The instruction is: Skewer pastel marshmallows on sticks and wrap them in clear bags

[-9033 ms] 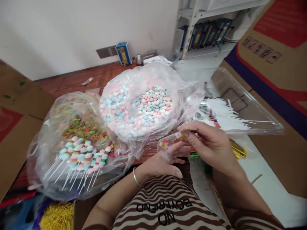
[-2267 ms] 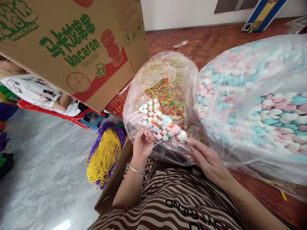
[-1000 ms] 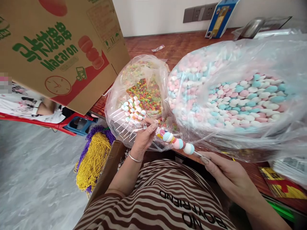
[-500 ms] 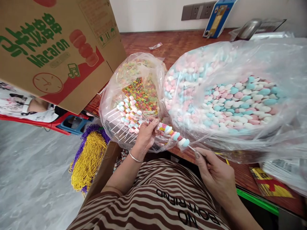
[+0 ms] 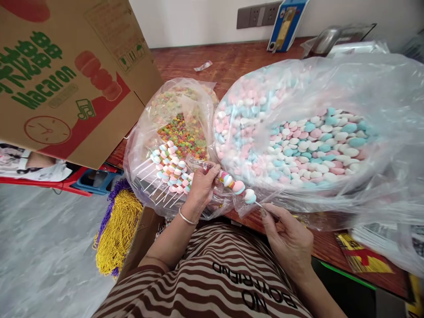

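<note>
My right hand (image 5: 287,236) pinches the white stick of a candy skewer (image 5: 237,187) carrying pastel pink, blue and white sweets. My left hand (image 5: 202,187) is closed on a small clear wrapper sleeve (image 5: 202,164) at the skewer's tip, with the first candy partly inside it. Both hands hover over the table's front edge, just in front of a clear bag (image 5: 147,145) that holds several finished skewers (image 5: 170,168) and small multicoloured candies (image 5: 183,134).
A large clear bag of pink, blue and white candies (image 5: 298,137) fills the right side of the wooden table (image 5: 238,62). A "Macaron" cardboard box (image 5: 66,75) stands left. Gold and purple bead strings (image 5: 117,227) lie below on the grey floor. Printed packets (image 5: 364,256) sit bottom right.
The skewer has slid further into the wrapper held by my left hand, and my right hand has come closer to it. The camera has shifted slightly right.
</note>
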A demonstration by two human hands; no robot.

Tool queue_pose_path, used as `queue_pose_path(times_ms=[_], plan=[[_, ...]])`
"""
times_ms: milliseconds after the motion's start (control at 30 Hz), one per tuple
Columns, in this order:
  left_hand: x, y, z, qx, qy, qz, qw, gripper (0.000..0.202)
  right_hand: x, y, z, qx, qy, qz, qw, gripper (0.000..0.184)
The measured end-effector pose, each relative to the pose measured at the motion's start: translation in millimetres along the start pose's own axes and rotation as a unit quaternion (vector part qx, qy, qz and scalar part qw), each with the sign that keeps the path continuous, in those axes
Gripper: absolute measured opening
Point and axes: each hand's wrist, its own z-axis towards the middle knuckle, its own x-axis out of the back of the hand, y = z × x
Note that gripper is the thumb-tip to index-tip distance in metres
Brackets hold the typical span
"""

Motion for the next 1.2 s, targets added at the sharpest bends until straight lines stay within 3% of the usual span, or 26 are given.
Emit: queue_pose_path(times_ms=[200, 367, 533, 667, 800, 900, 967, 1033, 1100, 1200], plan=[[0.8, -7.8, 5.1, -0.068, -0.040, 0.043, 0.996, 0.035, 4.9, -2.1, 8.4, -0.039, -0.038, 0.053, 0.997, 0.013], [-3.3, -5.8, 4.8, -0.115, -0.018, 0.019, 0.993, 0.031, 6.9, -1.4, 10.7, -0.070, -0.084, 0.097, 0.989, 0.019], [-18.3, -0.9, -3.8, -0.039, -0.069, -0.076, 0.994, 0.031, 1.2, -0.7, 6.2, -0.095, -0.105, 0.138, 0.980, 0.022], [-33.7, -2.7, -12.1, 0.011, -0.057, -0.149, 0.987, 0.032, -3.7, -4.2, 2.8, -0.098, -0.113, 0.146, 0.978, 0.021], [-42.0, -7.4, -14.0, 0.035, -0.015, -0.164, 0.986, 0.029, -11.6, -0.7, -1.1, -0.018, -0.051, 0.034, 0.998, 0.017], [-44.2, -10.1, -13.7, 0.047, -0.031, -0.179, 0.982, 0.031, -19.0, 5.2, -3.5, 0.056, -0.007, -0.046, 0.997, 0.016], [-45.6, -11.8, -14.3, 0.055, -0.035, -0.176, 0.982, 0.034, -21.6, 6.3, -3.8, 0.060, -0.008, -0.048, 0.997, 0.016], [-47.6, -14.2, -15.6, 0.062, -0.035, -0.168, 0.983, 0.037, -21.3, 3.8, -3.0, 0.012, -0.035, 0.005, 0.999, 0.016], [-49.3, -17.7, -17.4, 0.066, -0.050, -0.167, 0.982, 0.039, -19.0, -0.7, -1.3, -0.081, -0.088, 0.116, 0.986, 0.019], [-49.0, -22.6, -19.1, 0.086, -0.099, -0.178, 0.975, 0.039, -16.0, -5.3, 1.5, -0.229, -0.145, 0.299, 0.915, 0.028]])
